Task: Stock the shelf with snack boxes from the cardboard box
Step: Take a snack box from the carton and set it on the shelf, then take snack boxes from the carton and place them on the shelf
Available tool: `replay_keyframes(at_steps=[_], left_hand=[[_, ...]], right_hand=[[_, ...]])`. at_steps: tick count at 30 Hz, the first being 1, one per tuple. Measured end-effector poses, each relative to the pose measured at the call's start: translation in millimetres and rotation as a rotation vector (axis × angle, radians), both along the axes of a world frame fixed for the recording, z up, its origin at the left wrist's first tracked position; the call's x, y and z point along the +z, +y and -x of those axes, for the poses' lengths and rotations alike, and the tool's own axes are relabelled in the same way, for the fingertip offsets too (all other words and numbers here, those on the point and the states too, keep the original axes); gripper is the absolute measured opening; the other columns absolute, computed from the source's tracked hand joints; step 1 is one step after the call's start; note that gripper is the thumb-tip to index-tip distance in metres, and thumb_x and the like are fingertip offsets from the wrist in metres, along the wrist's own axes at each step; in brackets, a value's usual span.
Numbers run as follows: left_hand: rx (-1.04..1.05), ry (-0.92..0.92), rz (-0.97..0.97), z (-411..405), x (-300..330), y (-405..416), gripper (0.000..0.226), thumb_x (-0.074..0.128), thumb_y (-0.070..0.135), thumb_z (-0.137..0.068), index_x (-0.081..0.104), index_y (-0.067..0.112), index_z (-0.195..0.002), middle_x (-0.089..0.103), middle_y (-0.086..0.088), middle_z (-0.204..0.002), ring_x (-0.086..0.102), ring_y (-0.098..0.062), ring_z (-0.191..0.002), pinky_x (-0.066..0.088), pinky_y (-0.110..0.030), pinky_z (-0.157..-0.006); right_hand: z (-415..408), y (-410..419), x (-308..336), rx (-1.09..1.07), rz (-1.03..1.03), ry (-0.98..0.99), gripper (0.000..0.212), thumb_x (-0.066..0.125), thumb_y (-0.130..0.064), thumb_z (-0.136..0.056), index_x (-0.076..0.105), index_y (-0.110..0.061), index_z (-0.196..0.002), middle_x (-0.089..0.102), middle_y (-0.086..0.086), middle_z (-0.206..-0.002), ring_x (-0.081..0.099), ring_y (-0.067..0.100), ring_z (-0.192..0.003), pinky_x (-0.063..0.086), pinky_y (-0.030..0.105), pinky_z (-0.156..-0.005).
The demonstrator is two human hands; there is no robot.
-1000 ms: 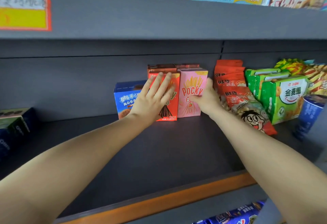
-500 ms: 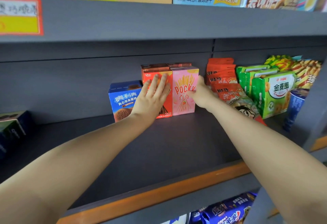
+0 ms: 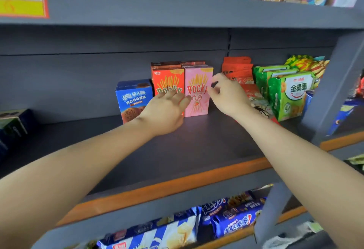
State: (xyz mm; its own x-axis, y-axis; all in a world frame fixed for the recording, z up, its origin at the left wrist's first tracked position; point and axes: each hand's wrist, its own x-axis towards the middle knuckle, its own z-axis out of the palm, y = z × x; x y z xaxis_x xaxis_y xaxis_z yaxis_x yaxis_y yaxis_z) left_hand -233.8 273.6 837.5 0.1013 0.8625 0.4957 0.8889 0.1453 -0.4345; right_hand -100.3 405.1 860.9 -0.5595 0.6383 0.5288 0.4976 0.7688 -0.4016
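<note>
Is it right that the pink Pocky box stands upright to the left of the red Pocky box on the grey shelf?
Not quite: in the head view the pink Pocky box stands upright to the right of the red Pocky box, on the grey shelf.

I see through one wide-angle camera worn on the head. It faces a grey shelf straight on from about arm's length, tilted slightly down and rolled a little, so the shelf edges slant. Both forearms reach in from the bottom corners. The shelf above fills the top, the one below the bottom edge. No second view overlaps.
</note>
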Motion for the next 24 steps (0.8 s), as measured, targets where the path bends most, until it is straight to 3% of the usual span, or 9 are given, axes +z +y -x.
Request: replay_keyframes(at_steps=[3,6,12,14,17,21,24], left_hand=[[-0.110,0.013,-0.042,-37.1,3.1,-32.4,0.040,0.039,0.026,-0.077,0.066,0.005,-0.098,0.066,-0.011,-0.078,0.063,-0.031,-0.066,0.050,-0.033,-0.059],[-0.135,0.037,-0.041,-79.4,2.6,-67.6,0.037,0.041,0.028,-0.080,0.066,0.006,-0.094,0.066,-0.010,-0.078,0.062,-0.031,-0.066,0.051,-0.035,-0.058],[-0.120,-0.060,-0.055,-152.8,-46.1,-133.8,0.022,0.049,0.016,-0.083,0.068,0.004,-0.086,0.064,-0.011,-0.072,0.059,-0.030,-0.060,0.050,-0.034,-0.051],[-0.200,-0.181,-0.004,-169.6,-87.4,-155.3,0.020,0.049,0.014,-0.085,0.067,0.006,-0.088,0.065,-0.010,-0.075,0.060,-0.029,-0.060,0.050,-0.034,-0.051],[-0.133,-0.385,0.170,-183.9,-173.1,-181.5,0.013,0.047,0.019,-0.086,0.055,0.013,-0.094,0.065,-0.009,-0.076,0.062,-0.028,-0.060,0.051,-0.035,-0.047],[0.100,-0.658,0.503,-183.1,-308.2,-214.3,0.013,0.037,0.025,-0.082,0.045,0.023,-0.092,0.066,-0.004,-0.083,0.068,-0.026,-0.068,0.052,-0.033,-0.046],[0.267,-0.791,0.632,-191.1,-380.5,-240.0,0.031,0.039,0.027,-0.082,0.066,0.025,-0.096,0.066,0.003,-0.092,0.067,-0.014,-0.079,0.050,-0.024,-0.055]], right_hand=[[-37.9,-30.0,-4.7,0.230,-0.080,0.002,0.015,0.051,-0.024,-0.091,0.061,-0.016,-0.098,0.068,0.003,-0.083,0.062,0.024,-0.073,0.051,0.037,-0.068],[-85.1,-55.9,-14.0,0.434,-0.152,0.014,0.012,0.053,-0.024,-0.088,0.061,-0.016,-0.087,0.063,-0.005,-0.073,0.053,0.016,-0.061,0.047,0.036,-0.061],[-170.3,-89.1,-54.2,0.639,-0.189,0.000,0.024,0.046,-0.036,-0.084,0.060,-0.017,-0.085,0.061,-0.010,-0.065,0.050,0.008,-0.057,0.047,0.033,-0.053],[-187.1,-99.4,-83.3,0.688,-0.126,-0.028,0.021,0.046,-0.033,-0.085,0.060,-0.017,-0.083,0.054,-0.010,-0.056,0.045,0.009,-0.055,0.044,0.032,-0.047],[-197.8,-118.7,-154.9,0.720,-0.036,-0.212,0.023,0.042,-0.034,-0.086,0.059,-0.020,-0.080,0.047,-0.009,-0.046,0.041,0.014,-0.046,0.043,0.034,-0.042],[-194.5,-147.4,-270.4,0.666,0.143,-0.550,0.015,0.048,-0.030,-0.089,0.060,-0.021,-0.085,0.057,-0.001,-0.062,0.059,0.028,-0.067,0.043,0.035,-0.054],[-184.8,-172.2,-356.7,0.649,0.304,-0.745,0.015,0.047,-0.030,-0.092,0.058,-0.020,-0.094,0.062,-0.004,-0.079,0.061,0.025,-0.082,0.048,0.036,-0.066]])
